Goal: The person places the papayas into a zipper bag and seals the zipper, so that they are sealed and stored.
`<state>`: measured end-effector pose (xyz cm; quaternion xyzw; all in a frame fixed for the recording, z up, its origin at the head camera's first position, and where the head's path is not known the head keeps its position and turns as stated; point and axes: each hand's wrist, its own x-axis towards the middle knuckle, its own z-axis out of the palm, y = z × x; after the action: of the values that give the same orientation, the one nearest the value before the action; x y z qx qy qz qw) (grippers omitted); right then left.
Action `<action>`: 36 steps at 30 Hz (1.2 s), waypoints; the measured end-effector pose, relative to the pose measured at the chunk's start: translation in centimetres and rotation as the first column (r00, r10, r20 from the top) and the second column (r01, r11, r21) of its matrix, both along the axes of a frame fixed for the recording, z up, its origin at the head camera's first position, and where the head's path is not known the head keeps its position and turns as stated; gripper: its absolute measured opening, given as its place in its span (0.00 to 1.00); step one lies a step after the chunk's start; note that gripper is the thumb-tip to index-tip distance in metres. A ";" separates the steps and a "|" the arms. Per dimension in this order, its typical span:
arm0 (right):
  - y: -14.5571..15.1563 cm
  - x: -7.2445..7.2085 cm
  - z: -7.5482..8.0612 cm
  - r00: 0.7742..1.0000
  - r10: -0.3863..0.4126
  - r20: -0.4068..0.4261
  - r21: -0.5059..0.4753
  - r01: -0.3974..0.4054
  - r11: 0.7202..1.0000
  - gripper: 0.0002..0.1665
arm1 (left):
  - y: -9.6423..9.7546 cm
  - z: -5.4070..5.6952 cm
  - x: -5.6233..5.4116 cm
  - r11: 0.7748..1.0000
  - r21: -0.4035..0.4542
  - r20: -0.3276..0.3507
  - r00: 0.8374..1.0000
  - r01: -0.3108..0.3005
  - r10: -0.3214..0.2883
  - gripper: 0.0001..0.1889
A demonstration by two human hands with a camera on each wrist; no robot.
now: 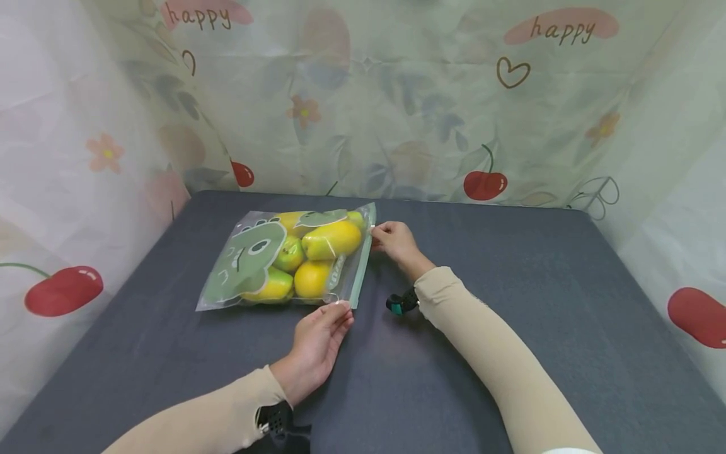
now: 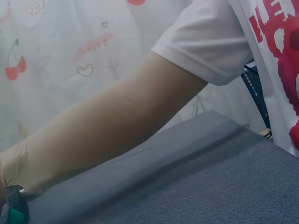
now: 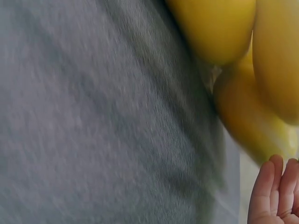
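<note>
A clear zip bag [image 1: 361, 272] printed with a green dinosaur lies on its side on the table, its green-edged zip end facing right. Inside are several yellow and green mangoes [image 1: 334, 240]. At the near corner of that zip end, my left hand [image 1: 319, 343] pinches the edge between thumb and fingers. My right hand [image 1: 398, 244] pinches the same edge near its far corner. In the right wrist view, yellow mangoes [image 3: 215, 28] fill the upper right, with a hand's fingers [image 3: 265, 191] below them. The left wrist view shows a beige-sleeved forearm [image 2: 93, 135] instead of the bag.
The dark grey table [image 1: 544, 284] runs back to a printed curtain [image 1: 368, 126], with more curtain at both sides. A thin looped cord [image 1: 601, 197] is at the table's far right corner. Black devices [image 1: 275, 419] are strapped at both wrists.
</note>
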<state>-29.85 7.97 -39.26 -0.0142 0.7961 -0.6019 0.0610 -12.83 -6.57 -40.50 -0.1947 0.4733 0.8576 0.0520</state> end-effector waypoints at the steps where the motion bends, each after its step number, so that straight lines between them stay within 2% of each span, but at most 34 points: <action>1: 0.1 -0.1 0.0 1.000 0.000 0.003 0.002 0.000 1.000 0.16 | 0.0 0.0 0.1 1.000 0.006 0.001 1.000 0.002 -0.002 0.04; 10: 0.8 -1.4 -0.5 1.000 0.006 -0.026 0.044 -0.005 0.999 0.18 | 0.2 -0.1 0.5 0.999 0.032 0.016 0.999 0.030 -0.030 0.02; 14: 1.4 -1.8 -0.6 1.000 -0.004 -0.022 0.048 0.005 0.999 0.18 | 0.3 -0.2 0.8 0.998 0.023 0.033 0.998 0.056 -0.057 0.05; 21: 2.5 -2.4 -0.5 1.000 -0.025 0.008 0.042 0.024 0.999 0.19 | 0.5 0.0 1.4 0.991 0.003 0.068 0.989 0.133 -0.133 0.06; 26: 3.0 -2.5 -0.3 0.999 -0.043 0.031 0.053 0.041 0.998 0.20 | 0.6 0.0 1.8 0.987 -0.003 0.047 0.986 0.163 -0.163 0.03; 36: 3.0 -2.6 -0.2 0.999 -0.039 0.033 0.083 0.036 0.996 0.20 | 0.7 -0.1 2.0 0.983 0.001 0.019 0.983 0.181 -0.181 0.02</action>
<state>-32.46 11.02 -39.43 0.0136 0.8192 -0.5698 0.0640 -10.81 -5.91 -40.65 -0.1588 0.4889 0.8472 0.1342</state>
